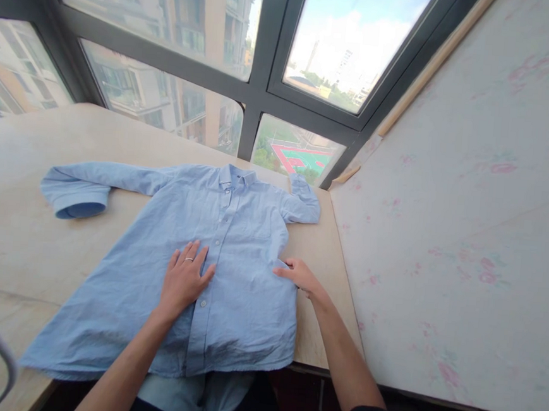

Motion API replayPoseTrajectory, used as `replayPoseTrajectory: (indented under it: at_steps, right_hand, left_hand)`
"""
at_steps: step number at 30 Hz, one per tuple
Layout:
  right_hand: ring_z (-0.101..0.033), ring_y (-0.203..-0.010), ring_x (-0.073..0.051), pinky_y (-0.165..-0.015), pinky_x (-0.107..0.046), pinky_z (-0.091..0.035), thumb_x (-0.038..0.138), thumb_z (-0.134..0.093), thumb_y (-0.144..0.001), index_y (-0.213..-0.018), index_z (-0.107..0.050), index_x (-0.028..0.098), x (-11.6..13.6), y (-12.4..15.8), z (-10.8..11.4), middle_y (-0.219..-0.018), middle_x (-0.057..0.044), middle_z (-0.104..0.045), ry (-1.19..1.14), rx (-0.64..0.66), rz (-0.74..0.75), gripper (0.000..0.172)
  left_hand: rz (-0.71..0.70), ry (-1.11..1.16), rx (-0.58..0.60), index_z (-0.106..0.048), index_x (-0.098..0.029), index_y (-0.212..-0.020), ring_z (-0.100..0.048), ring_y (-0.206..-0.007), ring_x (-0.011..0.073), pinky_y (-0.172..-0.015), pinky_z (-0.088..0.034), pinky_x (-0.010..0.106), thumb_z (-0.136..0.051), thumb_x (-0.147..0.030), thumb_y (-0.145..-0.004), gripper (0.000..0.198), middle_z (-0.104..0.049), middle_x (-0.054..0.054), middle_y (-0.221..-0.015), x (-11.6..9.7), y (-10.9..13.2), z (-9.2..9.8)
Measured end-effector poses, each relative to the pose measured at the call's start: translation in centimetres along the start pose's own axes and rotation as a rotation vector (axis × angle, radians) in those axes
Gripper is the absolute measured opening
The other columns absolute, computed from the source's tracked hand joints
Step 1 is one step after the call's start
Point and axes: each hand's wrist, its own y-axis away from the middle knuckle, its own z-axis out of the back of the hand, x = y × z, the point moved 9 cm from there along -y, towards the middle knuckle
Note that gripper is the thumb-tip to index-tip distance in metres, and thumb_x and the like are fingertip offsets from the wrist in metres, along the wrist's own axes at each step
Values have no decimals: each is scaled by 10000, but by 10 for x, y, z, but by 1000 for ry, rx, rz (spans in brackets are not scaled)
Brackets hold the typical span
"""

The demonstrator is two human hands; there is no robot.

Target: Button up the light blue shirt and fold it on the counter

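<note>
A light blue button-up shirt (243, 292) lies front up, its collar toward the window and its hem at the near table edge. My left hand (187, 276), with a ring on one finger, rests flat on the shirt front just left of the button strip, fingers spread. At the shirt's right side edge, my right hand (300, 275) pinches the fabric between thumb and fingers; the fingers are partly hidden under the cloth. The left sleeve in view stretches out and bends back at its cuff (82, 203). The other sleeve (303, 201) is bunched near the wall.
The shirt is spread on a pale wooden tabletop (11, 223). Dark window frames (259, 65) rise behind it. A flower-patterned wall (443, 231) closes off the right side. A grey curved cable or tube (0, 342) enters at the lower left.
</note>
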Motion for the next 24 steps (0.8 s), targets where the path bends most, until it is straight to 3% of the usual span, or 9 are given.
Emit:
replayPoseTrajectory:
  at_steps: [4,8,10,14,17,24]
  right_hand:
    - [-621,-634,-143,-547,-224,-437,442,-847,-566,-851,-696,153,-18,14,6,-744,-6,-709,-208,-56,-83,434]
    - [-449,-422,-76,-401,-195,-299,488,-828,-582,-775,-644,176,-42,32,11,-539,54,-590,-391,-176,-155,411]
    - [-412,-404,-70,-385,-196,-280,474,-825,-583,-745,-618,190,-49,41,10,-523,63,-569,-490,-216,-151,387]
    - [-628,-679,-167,-569,-254,-474,413,-798,-611,-757,-614,205,-47,50,5,-761,-18,-711,-608,-192,-92,314]
    - [-672,-846,-231,-664,-309,-518,457,-729,-659,-769,-612,214,-38,45,1,-855,-57,-738,-606,-135,-85,291]
    - [-697,-828,-235,-661,-318,-542,502,-684,-715,-818,-630,203,-20,27,-4,-817,-68,-742,-569,-74,-157,320]
  left_hand:
    - [-6,-11,1,-537,-134,-1359,-372,-1414,304,-1167,-247,492,-410,-443,-939,537,-452,164,-1494,0,0,0]
    - [-4,-24,-2,-535,-146,-1359,-372,-1415,297,-1166,-248,491,-411,-445,-937,532,-451,159,-1497,-1,1,0]
    - [-2,-20,0,-536,-142,-1358,-368,-1417,295,-1168,-246,489,-407,-445,-939,534,-451,161,-1496,-1,1,1]
    - [4,9,1,-542,-137,-1352,-366,-1417,302,-1168,-242,495,-408,-437,-934,532,-453,166,-1493,-1,0,2]
    - [6,21,0,-544,-145,-1350,-368,-1416,303,-1169,-238,496,-410,-436,-932,527,-457,163,-1491,-1,0,2]
    - [-5,-17,-3,-535,-141,-1360,-370,-1416,298,-1167,-245,487,-401,-437,-938,533,-460,162,-1490,-2,1,2]
